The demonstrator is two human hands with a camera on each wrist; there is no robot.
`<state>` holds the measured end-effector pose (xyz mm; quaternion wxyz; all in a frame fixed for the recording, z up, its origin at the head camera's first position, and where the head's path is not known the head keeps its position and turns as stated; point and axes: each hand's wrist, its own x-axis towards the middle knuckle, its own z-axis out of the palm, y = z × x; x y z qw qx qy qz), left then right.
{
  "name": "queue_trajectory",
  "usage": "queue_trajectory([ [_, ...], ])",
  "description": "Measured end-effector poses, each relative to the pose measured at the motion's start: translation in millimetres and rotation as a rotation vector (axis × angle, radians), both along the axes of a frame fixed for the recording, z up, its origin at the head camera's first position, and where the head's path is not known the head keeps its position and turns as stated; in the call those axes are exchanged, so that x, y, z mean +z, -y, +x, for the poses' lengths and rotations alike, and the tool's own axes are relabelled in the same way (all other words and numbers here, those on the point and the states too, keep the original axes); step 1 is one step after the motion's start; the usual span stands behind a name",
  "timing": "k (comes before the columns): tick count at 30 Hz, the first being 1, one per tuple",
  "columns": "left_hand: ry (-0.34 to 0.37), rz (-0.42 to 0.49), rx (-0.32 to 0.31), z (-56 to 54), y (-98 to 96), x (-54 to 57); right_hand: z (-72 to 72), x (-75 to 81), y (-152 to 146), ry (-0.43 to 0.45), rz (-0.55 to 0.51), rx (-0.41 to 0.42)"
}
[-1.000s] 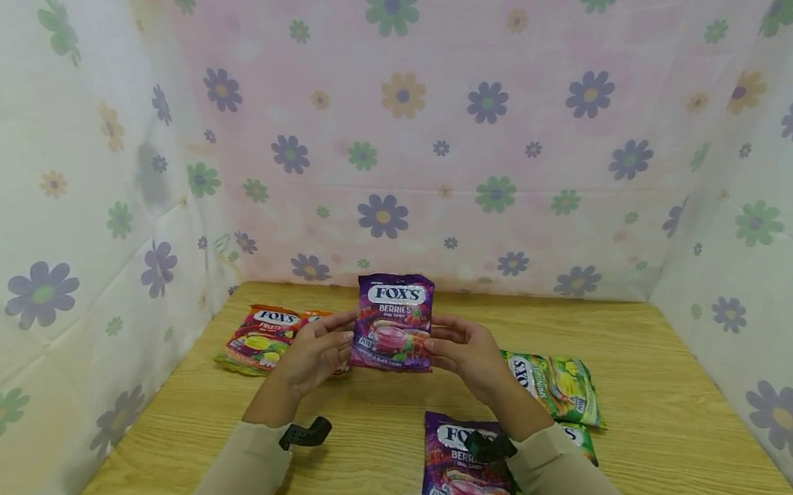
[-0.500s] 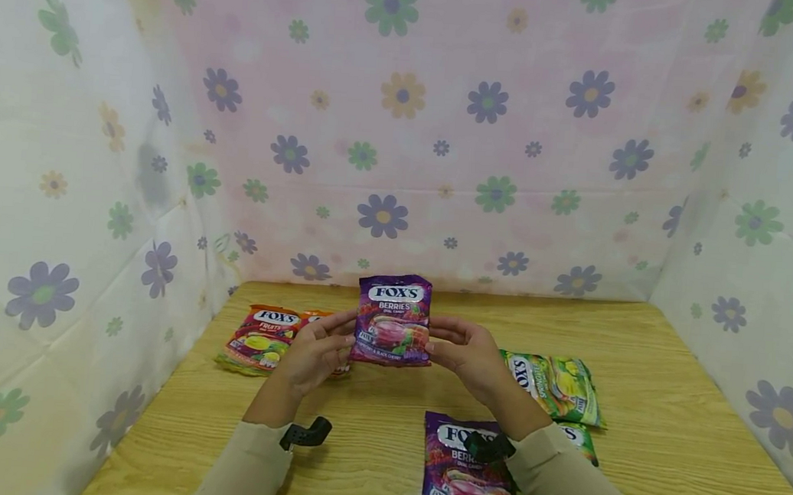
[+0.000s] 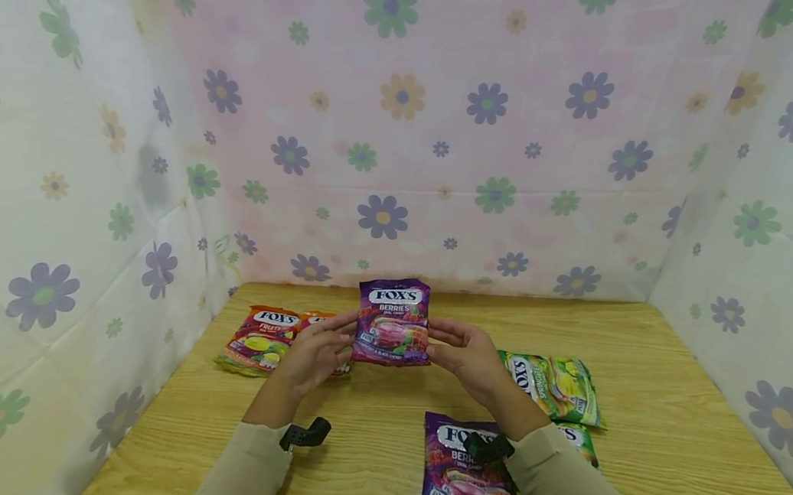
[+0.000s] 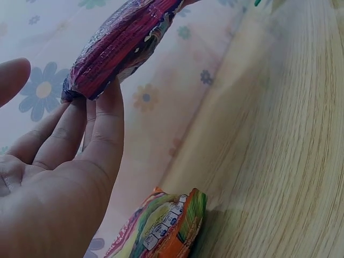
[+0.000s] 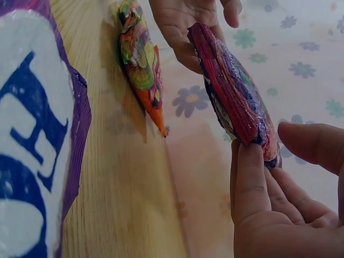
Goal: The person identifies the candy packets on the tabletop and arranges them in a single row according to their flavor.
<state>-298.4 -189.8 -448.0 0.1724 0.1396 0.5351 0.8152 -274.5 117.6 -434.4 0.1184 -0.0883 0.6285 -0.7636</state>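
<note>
Purple Fox's Berries bag (image 3: 393, 324) is up off the table (image 3: 354, 459), abt upright, front facing near side, btwn both hands. Left hand (image 3: 314, 357) props left edge w/ fingers fairly straight, thumb off it; right hand (image 3: 474, 363) same at right edge, thumb v. close. Red Fox's Fruits pkt (image 3: 266, 338) lies left, green pkt (image 3: 562, 388) right; 2nd Berries bag (image 3: 466, 479) near, partly hidden by right sleeve (image 3: 573, 486).

"What lies on the wood-grain tabletop (image 3: 353, 467)?"
"From here I see a red packet (image 3: 262, 339) and an orange packet (image 3: 311, 319) at left, a purple packet (image 3: 466, 475) at the near side, and green packets (image 3: 562, 386) at right, one partly hidden."
</note>
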Motion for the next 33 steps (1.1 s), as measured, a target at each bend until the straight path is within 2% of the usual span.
queue_trajectory([
  [16, 0.089, -0.125, 0.043, -3.9, 1.2, -5.2, -3.0, -11.2, 0, 0.056, 0.017, 0.059],
  [20, 0.085, -0.147, 0.045, -4.6, 0.9, -6.5, -2.7, -12.1, 0, 0.064, 0.019, 0.06],
  [33, 0.135, -0.213, 0.082, -4.2, -0.9, -8.6, -6.9, -21.7, 1, 0.084, 0.053, 0.073],
])
